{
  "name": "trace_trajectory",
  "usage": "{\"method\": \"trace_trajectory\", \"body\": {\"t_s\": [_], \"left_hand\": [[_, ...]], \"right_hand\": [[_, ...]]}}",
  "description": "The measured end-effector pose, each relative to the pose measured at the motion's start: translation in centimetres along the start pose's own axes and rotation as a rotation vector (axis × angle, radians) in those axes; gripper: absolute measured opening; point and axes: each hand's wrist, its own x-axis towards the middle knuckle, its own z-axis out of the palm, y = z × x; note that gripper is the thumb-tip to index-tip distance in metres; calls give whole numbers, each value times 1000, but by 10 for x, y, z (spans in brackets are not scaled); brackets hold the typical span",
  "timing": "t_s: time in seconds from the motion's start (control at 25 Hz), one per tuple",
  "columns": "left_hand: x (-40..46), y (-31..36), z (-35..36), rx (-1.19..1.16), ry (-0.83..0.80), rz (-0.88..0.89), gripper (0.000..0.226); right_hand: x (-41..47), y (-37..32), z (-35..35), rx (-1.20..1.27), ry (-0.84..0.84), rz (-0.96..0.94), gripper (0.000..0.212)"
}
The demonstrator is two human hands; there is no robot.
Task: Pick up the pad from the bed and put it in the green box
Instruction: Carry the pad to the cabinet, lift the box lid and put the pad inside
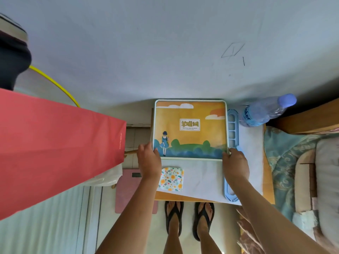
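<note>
The green box has a pale green rim and an orange and green cartoon lid, and it sits at the back of a small table covered in white cloth. My left hand grips the box's near left corner. My right hand grips its near right corner. The pad, a small square with a yellow and orange flower print, lies flat on the cloth just in front of the box, beside my left forearm. Neither hand touches the pad.
A blue plastic slotted rack lies along the box's right side, under my right arm. A water bottle stands at the table's back right. A red paper bag fills the left. The bed with a patterned cover is on the right.
</note>
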Motion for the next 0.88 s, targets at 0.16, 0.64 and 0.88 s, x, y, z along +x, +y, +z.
{"method": "trace_trajectory", "body": {"t_s": [0.16,0.64,0.88], "left_hand": [[2,3,3,115,-2,28,25],[-2,20,-1,-159,9,-178,40],[-2,12,-11,-666,-41,-249,17]], "right_hand": [[7,-4,1,-35,39,19,27],[6,-9,11,220,89,162,26],[6,0,8,283,47,123,29]]}}
